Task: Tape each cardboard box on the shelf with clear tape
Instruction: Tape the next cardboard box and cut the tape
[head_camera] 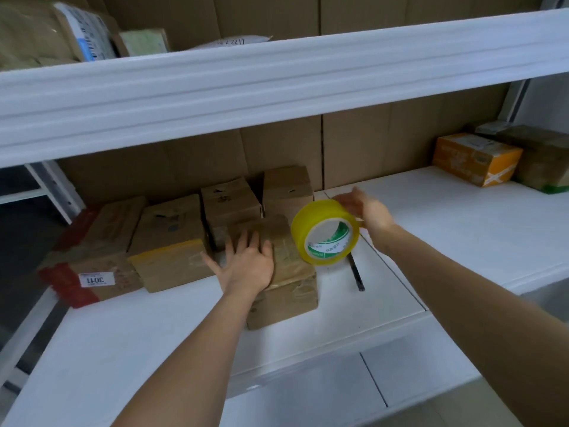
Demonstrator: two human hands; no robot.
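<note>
Yellow-tinted tape roll (324, 233) hangs just right of the front box (283, 272), gripped at its far rim by the right hand (366, 211), fingers curled over the roll's edge. The left hand (249, 260) lies flat on that box's top, fingers spread apart, pinning it to the white shelf (154, 334). To do this step well, it looks wise to keep the palm pressing down while the roll draws a strip straight along the top seam, then rub it flat. Five plain brown boxes cluster here: the front box plus four behind and left of it. Well right of it sit an orange box (475, 158) and a darker parcel (545, 163). One roll shows.
</note>
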